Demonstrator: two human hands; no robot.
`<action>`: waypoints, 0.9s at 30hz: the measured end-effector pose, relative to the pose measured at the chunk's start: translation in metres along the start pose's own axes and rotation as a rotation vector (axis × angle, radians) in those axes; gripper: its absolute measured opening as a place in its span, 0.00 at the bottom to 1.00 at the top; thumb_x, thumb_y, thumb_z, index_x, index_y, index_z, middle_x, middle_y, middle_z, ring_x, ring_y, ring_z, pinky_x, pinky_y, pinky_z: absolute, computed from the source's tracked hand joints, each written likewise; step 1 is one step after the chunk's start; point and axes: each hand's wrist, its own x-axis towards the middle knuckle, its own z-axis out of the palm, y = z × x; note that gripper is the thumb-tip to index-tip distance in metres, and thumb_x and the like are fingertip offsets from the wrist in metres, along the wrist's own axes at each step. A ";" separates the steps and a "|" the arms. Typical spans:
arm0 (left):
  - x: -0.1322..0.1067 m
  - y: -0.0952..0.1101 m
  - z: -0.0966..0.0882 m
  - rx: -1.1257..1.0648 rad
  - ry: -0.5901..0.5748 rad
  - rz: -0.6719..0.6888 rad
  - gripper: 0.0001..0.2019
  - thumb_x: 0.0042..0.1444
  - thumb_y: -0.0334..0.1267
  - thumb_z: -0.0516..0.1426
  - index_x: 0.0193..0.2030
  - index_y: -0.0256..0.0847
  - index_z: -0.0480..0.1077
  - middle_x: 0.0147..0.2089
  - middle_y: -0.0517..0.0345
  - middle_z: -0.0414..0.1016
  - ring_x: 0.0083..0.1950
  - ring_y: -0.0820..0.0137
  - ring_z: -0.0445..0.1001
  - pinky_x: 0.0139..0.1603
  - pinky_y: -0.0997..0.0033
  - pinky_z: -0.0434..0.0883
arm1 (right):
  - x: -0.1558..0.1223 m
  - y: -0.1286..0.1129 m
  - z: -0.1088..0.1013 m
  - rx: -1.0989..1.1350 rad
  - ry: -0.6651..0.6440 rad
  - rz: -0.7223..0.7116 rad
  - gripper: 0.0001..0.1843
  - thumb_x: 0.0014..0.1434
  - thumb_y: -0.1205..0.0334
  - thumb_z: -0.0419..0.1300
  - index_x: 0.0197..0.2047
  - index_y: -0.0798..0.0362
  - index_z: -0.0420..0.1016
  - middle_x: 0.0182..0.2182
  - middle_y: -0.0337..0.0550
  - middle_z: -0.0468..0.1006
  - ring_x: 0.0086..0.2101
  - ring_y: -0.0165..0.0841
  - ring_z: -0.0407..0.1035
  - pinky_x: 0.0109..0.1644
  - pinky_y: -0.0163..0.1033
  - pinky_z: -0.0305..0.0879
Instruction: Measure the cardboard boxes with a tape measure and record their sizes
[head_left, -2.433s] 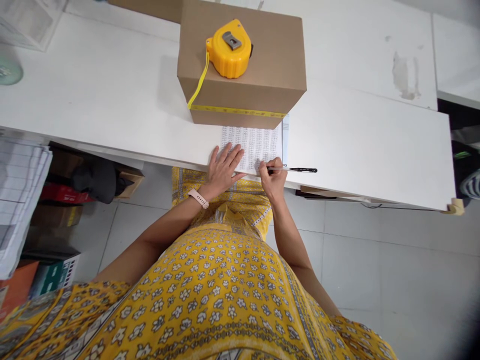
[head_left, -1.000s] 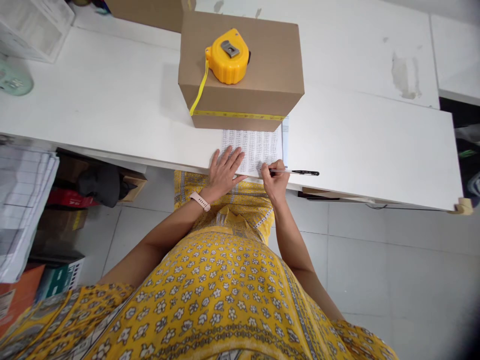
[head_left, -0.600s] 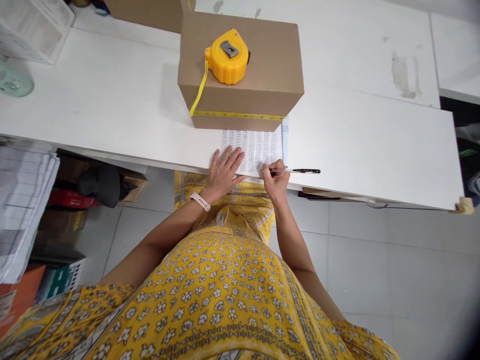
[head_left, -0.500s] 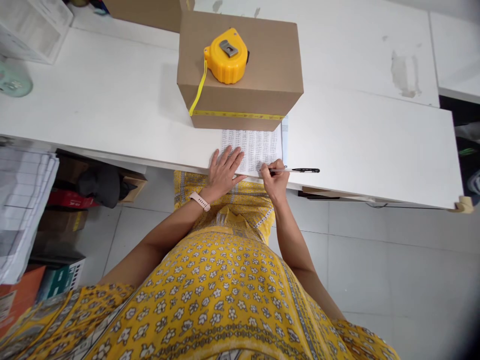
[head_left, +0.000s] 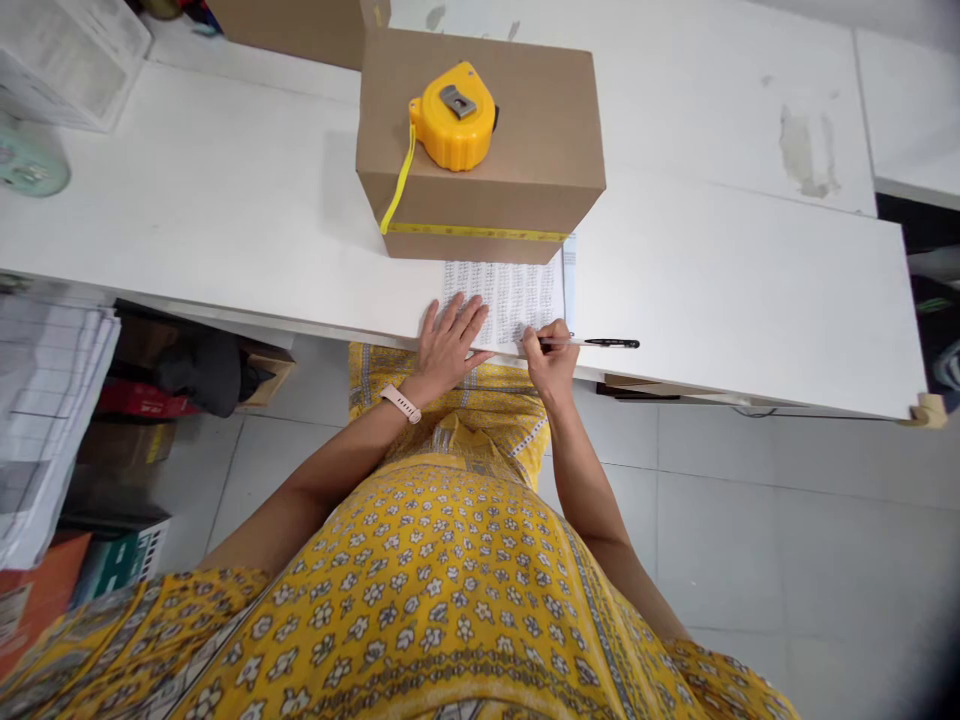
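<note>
My left hand (head_left: 448,345) lies flat with its fingers spread on the left edge of a sheet of paper (head_left: 517,295) filled with columns of small print or writing. Gripped in my right hand (head_left: 553,362) is a pen (head_left: 611,343) with a clear barrel and black end; its tip is at the lower right part of the sheet. The sheet's far edge meets the foot of a cardboard box (head_left: 525,120), which may cover more of it. On the box sits a yellow tape measure (head_left: 454,120) with a yellow strap hanging down the box's front.
The white table (head_left: 750,290) runs left to right, its front edge close to my body. A second cardboard box (head_left: 300,28) stands behind, at the left. A mint-green object (head_left: 34,160) and a white container (head_left: 71,65) are at the far left. Below hang checked cloths or sheets (head_left: 52,400).
Almost nothing differs. The view has shifted very slightly, while both hands, the pen and the paper stay in place.
</note>
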 end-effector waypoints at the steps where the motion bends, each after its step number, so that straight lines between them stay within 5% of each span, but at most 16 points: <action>1: 0.000 0.000 0.000 0.001 0.001 -0.001 0.36 0.70 0.57 0.50 0.79 0.42 0.50 0.78 0.47 0.54 0.80 0.50 0.48 0.79 0.39 0.38 | 0.000 0.000 0.000 0.002 0.001 -0.002 0.18 0.62 0.52 0.61 0.26 0.49 0.60 0.20 0.29 0.60 0.23 0.25 0.56 0.29 0.34 0.55; 16: -0.002 -0.007 0.011 -0.027 0.119 0.056 0.37 0.69 0.57 0.52 0.78 0.43 0.51 0.77 0.45 0.59 0.79 0.49 0.52 0.79 0.40 0.39 | 0.002 -0.002 -0.001 0.002 0.022 0.004 0.17 0.61 0.55 0.61 0.26 0.48 0.59 0.19 0.29 0.59 0.23 0.26 0.56 0.30 0.35 0.56; 27: -0.002 -0.005 0.008 -0.015 0.090 0.045 0.36 0.70 0.57 0.51 0.78 0.42 0.51 0.77 0.45 0.57 0.79 0.49 0.51 0.79 0.38 0.39 | 0.003 -0.005 0.000 -0.008 0.025 0.025 0.17 0.61 0.54 0.60 0.26 0.48 0.58 0.19 0.29 0.58 0.23 0.27 0.56 0.29 0.35 0.55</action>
